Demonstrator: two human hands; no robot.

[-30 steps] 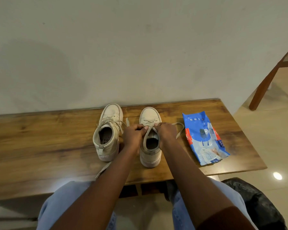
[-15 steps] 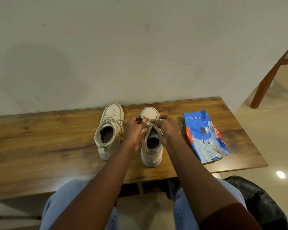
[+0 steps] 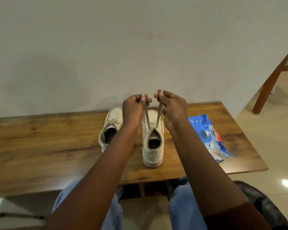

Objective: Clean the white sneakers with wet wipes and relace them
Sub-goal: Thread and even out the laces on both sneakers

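Two white high-top sneakers stand on the wooden table (image 3: 40, 146), toes toward the wall. The right sneaker (image 3: 153, 151) has both lace ends pulled up taut from its top eyelets. My left hand (image 3: 134, 107) pinches the left lace end (image 3: 146, 117), and my right hand (image 3: 172, 105) pinches the right lace end (image 3: 159, 116), both raised above the shoe's toe. The left sneaker (image 3: 111, 127) stands beside it with its lace loosely threaded, partly hidden by my left forearm.
A blue pack of wet wipes (image 3: 209, 136) lies flat on the table to the right of the shoes. The wall runs along the table's far edge. A wooden furniture leg (image 3: 269, 83) stands on the floor at right, a black bag (image 3: 269, 208) beside my knee.
Both hands rose from the right sneaker's collar to well above it, drawing the two lace ends up taut. The shoes and pack stayed put.
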